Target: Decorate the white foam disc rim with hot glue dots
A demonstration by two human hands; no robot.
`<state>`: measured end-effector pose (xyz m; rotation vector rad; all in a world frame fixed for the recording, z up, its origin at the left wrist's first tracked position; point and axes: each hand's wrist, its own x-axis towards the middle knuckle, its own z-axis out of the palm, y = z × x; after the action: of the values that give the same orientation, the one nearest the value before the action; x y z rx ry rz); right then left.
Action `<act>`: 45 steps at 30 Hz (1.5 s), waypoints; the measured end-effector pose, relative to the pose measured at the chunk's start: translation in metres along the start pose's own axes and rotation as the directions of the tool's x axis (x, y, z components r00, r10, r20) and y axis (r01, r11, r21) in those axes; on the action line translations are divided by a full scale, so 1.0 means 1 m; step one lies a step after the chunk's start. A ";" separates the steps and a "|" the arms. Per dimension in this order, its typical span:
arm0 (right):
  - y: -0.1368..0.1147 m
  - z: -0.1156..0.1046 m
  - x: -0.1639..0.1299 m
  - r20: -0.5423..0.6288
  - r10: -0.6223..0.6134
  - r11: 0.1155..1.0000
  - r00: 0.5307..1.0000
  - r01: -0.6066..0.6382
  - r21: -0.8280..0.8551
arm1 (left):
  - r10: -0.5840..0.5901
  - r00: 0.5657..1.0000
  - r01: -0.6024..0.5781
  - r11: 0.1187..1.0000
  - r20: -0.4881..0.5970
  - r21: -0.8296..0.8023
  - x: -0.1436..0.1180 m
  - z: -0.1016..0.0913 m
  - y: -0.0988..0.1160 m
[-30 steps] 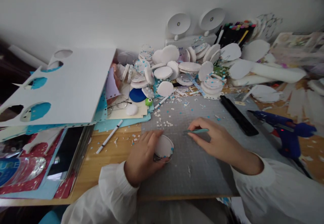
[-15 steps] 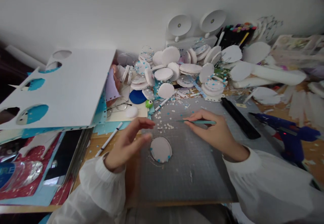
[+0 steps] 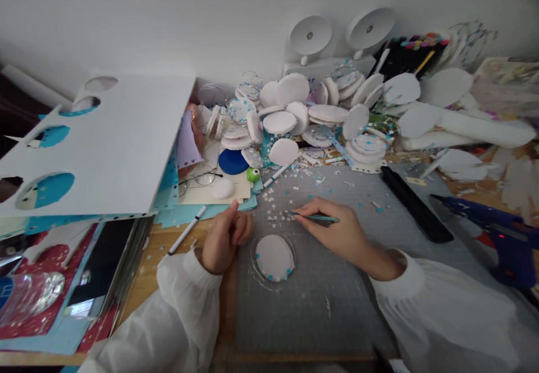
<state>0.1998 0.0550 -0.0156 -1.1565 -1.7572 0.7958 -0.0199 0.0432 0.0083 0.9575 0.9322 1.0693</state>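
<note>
Nearest the camera, on the grey cutting mat (image 3: 320, 300), lies a white foam disc (image 3: 274, 256) dotted with small blue bits along its lower edge, flat and touched by neither hand. Just left of it the left hand (image 3: 223, 237) rests at the mat's edge, fingers curled loosely inward and holding nothing. To the right the right hand (image 3: 337, 232) pinches a pair of teal tweezers (image 3: 314, 216), their tip pointing left into a scatter of tiny white and blue scraps (image 3: 275, 207) just beyond the disc. Left of the mat a white marker pen (image 3: 187, 230) lies slantwise on the wooden surface (image 3: 155, 272). A black ruler (image 3: 415, 204) lies along the mat's right side, with a blue glue gun (image 3: 501, 232) farther right. Farther back a heap of white discs (image 3: 303, 120) spreads along the wall, with a white board with round holes cut out (image 3: 101, 142) at the left.
</note>
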 end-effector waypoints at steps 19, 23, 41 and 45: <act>0.001 -0.002 -0.009 -0.023 -0.098 0.993 0.995 0.097 -0.062 | 0.104 0.951 -0.198 0.929 0.290 0.314 -0.007 0.001 0.003; 0.000 -0.004 -0.009 -0.022 -0.065 0.996 0.998 0.064 -0.060 | 0.098 0.942 -0.198 0.935 0.322 0.295 -0.006 -0.001 0.003; -0.005 -0.008 -0.007 -0.085 -0.054 0.997 0.995 0.049 -0.063 | 0.162 0.986 -0.161 0.986 -0.044 0.035 -0.005 -0.002 -0.006; -0.005 -0.006 -0.008 -0.064 -0.077 0.996 0.995 0.074 -0.050 | 0.149 0.987 -0.152 0.987 -0.065 -0.041 -0.008 -0.001 -0.004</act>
<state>0.2047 0.0464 -0.0117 -1.1282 -1.7625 0.6673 -0.0213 0.0349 0.0057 0.9734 0.8918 1.2491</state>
